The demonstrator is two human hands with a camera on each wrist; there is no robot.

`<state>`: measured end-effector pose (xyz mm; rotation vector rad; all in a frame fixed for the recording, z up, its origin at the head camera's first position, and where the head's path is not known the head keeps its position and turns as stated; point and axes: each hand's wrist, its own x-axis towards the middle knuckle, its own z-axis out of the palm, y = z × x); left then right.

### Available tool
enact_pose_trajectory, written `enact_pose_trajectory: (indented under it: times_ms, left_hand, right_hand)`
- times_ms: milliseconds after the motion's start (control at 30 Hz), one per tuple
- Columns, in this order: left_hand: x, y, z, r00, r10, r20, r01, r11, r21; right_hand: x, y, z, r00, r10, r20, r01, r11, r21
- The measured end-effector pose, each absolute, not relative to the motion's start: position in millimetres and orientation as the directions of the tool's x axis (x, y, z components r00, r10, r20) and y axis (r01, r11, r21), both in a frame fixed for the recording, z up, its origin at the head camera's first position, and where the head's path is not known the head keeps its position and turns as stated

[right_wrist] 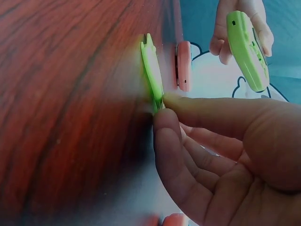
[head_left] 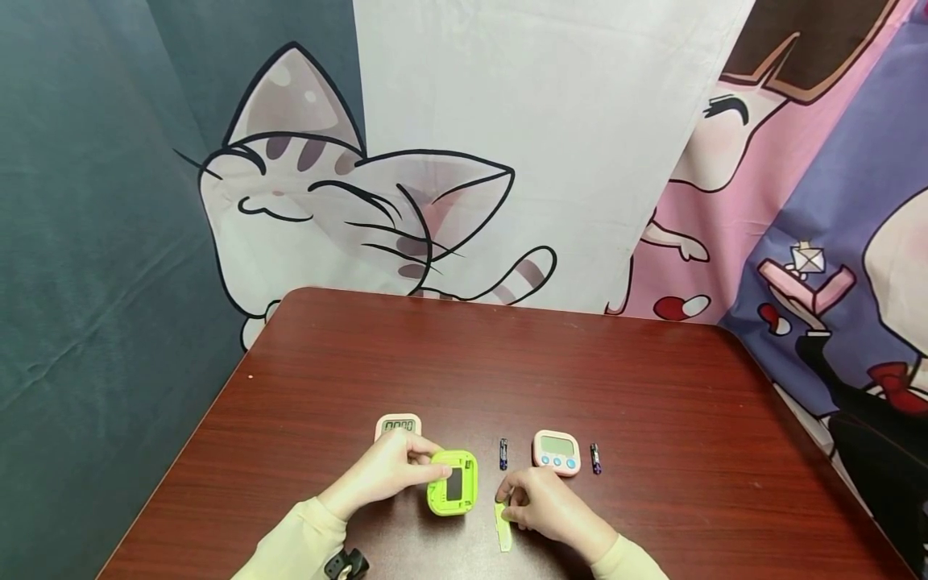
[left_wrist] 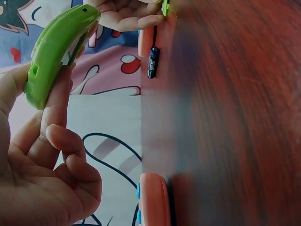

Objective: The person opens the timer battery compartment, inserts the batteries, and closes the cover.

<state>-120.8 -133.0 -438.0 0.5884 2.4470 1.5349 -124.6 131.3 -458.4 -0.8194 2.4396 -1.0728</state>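
Left hand pinching green timer by its left edge, body sticking out right of fingertips. Right hand pinching green cover at far end, rest projecting nearer the person. Beyond: battery, pink timer.

It's a reddish-brown wood-grain tabletop, kinda shiny, with rounded far corners. Everything's well back from the far edge. Nearest the left edge there's a pale timer, partly hidden, with digits showing. Then a dark battery roughly midway between the side edges, a pink timer with blue buttons toward the near edge, and just beside it, closest to the right edge, another battery.
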Motion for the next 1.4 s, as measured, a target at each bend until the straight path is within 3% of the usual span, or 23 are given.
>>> enact_pose_trajectory:
  times_ms: [333,633,967,1400]
  left_hand:
    - [-120,-134,-439,-0.897,0.437,0.059,0.244,0.38,0.892]
    - [-120,-134,-438,-0.896,0.44,0.067,0.251,0.376,0.892]
    - [-120,-132,-438,-0.893,0.447,0.057,0.251,0.387,0.887]
    - [-119,-133,-439,-0.893,0.449,0.032,0.217,0.366,0.905]
  right_hand:
    - [-129,134,-459,-0.774,-0.633,0.01,-0.476,0.571,-0.669]
    - [-140,130,-462,-0.802,-0.542,0.251,-0.586,0.634,-0.505]
    - [-148,126,-463,-0.832,-0.491,0.259,-0.553,0.776,-0.303]
    - [-157,124,-465,-0.832,-0.507,0.225,-0.551,0.803,-0.229]
